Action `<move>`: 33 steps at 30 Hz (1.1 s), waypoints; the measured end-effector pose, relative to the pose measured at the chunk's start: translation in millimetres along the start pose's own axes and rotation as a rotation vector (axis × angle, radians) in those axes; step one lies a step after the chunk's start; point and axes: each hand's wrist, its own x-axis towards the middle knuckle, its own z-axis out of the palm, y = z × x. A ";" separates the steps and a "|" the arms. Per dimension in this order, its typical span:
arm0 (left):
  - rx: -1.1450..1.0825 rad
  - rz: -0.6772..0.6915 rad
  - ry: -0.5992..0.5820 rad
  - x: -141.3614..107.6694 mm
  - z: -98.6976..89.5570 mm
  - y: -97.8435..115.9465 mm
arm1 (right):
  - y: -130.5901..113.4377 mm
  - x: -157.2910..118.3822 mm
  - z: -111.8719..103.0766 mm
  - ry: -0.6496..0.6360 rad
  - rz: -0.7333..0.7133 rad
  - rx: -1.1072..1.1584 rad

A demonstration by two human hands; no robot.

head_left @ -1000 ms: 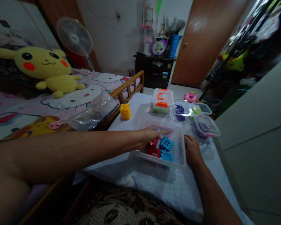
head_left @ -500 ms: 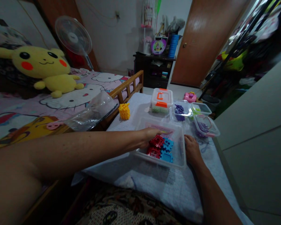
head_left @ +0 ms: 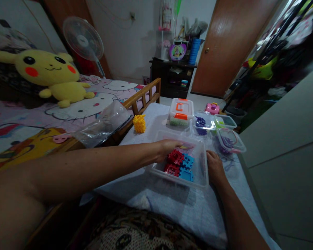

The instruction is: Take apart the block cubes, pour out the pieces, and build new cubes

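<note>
A clear plastic box [head_left: 205,173], without a lid, stands in front of me on the cloth-covered table. Inside lie red building blocks [head_left: 172,170] and blue building blocks [head_left: 186,174], with notched edges, side by side. My left hand [head_left: 169,148] reaches over the box's left side, closed at the upper red block, thumb pointing right; its other fingers are mostly hidden. Against the outside of the right wall, my right hand [head_left: 214,163] is curled, steadying the box. A pink printed sheet [head_left: 189,146] shows at the box's far side.
Behind stands a lidded box with orange clips [head_left: 181,113]. Open containers with purple pieces [head_left: 201,125] and purple items [head_left: 226,141] sit at right. A yellow block cube [head_left: 139,124] stands back left. A wooden bed rail [head_left: 146,95] and plastic bag [head_left: 104,123] border the left.
The view has shifted very slightly. Both hands, the box and the blocks keep nearly the same places.
</note>
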 end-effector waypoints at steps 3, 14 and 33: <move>-0.080 -0.018 0.059 -16.6 -10.5 10.8 | 0.2 0.3 0.5 0.013 -0.001 -0.010; 0.251 0.277 0.771 -61.4 -148.7 -7.0 | 4.9 -0.2 4.1 0.031 -0.025 0.021; 0.860 -0.066 0.473 17.4 -204.7 -107.0 | 8.8 -0.6 7.8 0.050 -0.032 0.021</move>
